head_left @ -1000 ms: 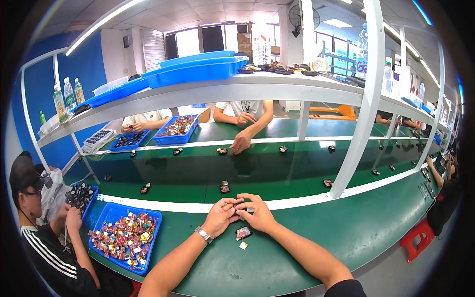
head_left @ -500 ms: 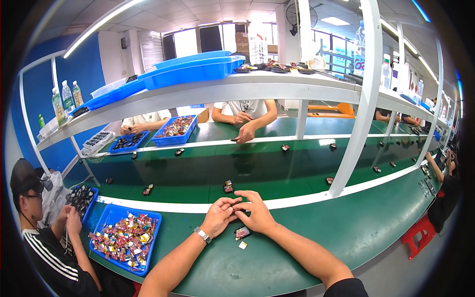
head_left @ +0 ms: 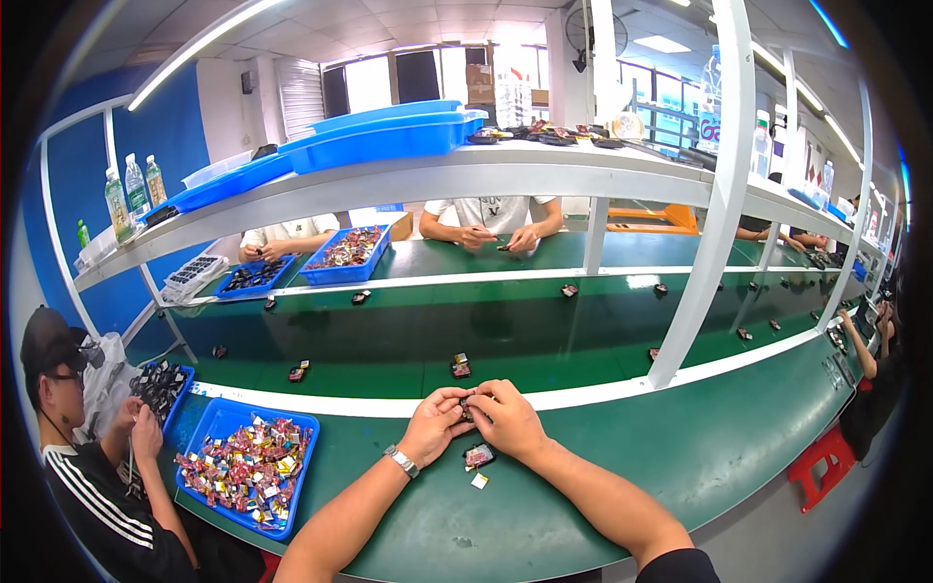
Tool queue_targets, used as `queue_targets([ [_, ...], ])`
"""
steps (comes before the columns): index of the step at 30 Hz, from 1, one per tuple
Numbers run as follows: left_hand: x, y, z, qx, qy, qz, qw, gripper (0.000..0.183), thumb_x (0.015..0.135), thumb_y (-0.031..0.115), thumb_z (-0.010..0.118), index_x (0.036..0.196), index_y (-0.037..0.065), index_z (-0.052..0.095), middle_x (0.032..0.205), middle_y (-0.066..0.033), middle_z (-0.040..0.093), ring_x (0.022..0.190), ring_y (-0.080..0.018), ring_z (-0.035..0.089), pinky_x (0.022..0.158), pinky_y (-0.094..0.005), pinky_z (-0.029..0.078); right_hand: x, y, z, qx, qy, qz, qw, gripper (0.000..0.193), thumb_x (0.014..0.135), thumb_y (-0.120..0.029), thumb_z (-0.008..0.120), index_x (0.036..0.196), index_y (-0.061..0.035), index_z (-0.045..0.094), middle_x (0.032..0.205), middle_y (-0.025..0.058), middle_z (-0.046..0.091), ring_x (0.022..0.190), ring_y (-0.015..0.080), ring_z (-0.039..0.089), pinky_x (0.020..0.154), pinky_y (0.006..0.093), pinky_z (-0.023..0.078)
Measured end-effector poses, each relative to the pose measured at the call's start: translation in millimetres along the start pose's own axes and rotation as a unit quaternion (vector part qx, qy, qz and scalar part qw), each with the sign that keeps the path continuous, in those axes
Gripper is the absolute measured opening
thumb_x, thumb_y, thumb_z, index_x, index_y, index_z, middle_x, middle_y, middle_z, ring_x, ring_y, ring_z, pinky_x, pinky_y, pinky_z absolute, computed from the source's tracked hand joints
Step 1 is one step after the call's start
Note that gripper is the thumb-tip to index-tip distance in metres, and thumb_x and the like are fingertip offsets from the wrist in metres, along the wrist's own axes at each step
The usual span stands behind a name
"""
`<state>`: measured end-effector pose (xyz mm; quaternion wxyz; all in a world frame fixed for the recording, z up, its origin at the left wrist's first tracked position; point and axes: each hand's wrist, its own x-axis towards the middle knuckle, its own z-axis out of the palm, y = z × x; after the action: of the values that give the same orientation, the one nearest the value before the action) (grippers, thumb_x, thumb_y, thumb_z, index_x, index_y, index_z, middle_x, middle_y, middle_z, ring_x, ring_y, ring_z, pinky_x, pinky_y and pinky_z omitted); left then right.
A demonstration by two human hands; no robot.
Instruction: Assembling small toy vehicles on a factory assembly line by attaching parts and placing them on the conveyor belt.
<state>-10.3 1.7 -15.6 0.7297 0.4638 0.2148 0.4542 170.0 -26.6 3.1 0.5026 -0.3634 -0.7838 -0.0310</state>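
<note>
Over the green table, my left hand [head_left: 433, 428] and my right hand [head_left: 509, 421] meet, fingers pinched round a small dark plastic part [head_left: 466, 408] that they mostly cover. A watch sits on my left wrist. Just below my hands lies a small dark housing with a red and silver insert [head_left: 477, 456], and beside it a small white and yellow piece [head_left: 479, 481]. Left of my left forearm stands a blue tray [head_left: 306, 486] heaped with small red, yellow and white parts [head_left: 248, 466].
A white rail [head_left: 573, 393] divides my table from a green conveyor belt [head_left: 408, 330] carrying several small assemblies [head_left: 461, 366]. White posts [head_left: 705, 243] hold up a shelf [head_left: 583, 175] with blue bins. A co-worker [head_left: 87, 466] sits at left; others work opposite. A red stool [head_left: 824, 464] stands at right.
The fingers of my right hand have curled closer round the dark part. Small assemblies on the belt have shifted slightly right. The person opposite has drawn their hands back from the rail.
</note>
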Motion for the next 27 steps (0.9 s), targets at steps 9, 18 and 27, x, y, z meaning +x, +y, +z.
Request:
queue_targets([
  [9,1,-4,-1,0.001,0.005,-0.005,1.0,0.026,0.097,0.004,0.056,0.122,0.004,0.05,0.122,-0.0098,0.059,0.114,-0.0199,0.059,0.101,-0.0428,0.051,-2,-3,3,-0.053,-0.006,-0.01,0.999,0.017,0.075,-0.005,0.074,0.091,-0.0051,0.068,0.094,0.0067,0.061,0.087,0.0249,0.061,0.072,0.034,0.054],
  [18,0,0,4,0.018,0.024,-0.011,1.0,0.025,0.097,0.001,0.053,0.122,0.003,0.05,0.124,-0.0103,0.059,0.116,-0.0197,0.058,0.102,-0.0415,0.051,-4,-3,11,-0.096,0.005,-0.023,0.995,0.01,0.077,-0.007,0.072,0.085,-0.0067,0.068,0.088,0.0042,0.061,0.083,0.022,0.06,0.069,0.0331,0.053],
  [27,1,-5,2,0.03,0.046,-0.009,0.998,0.024,0.097,0.0,0.051,0.121,0.003,0.05,0.125,-0.0104,0.059,0.116,-0.0197,0.058,0.098,-0.0392,0.052,-3,-5,11,-0.122,0.004,-0.032,0.992,0.014,0.075,-0.008,0.071,0.088,-0.0044,0.066,0.099,0.0071,0.06,0.087,0.0237,0.06,0.071,0.0335,0.054],
])
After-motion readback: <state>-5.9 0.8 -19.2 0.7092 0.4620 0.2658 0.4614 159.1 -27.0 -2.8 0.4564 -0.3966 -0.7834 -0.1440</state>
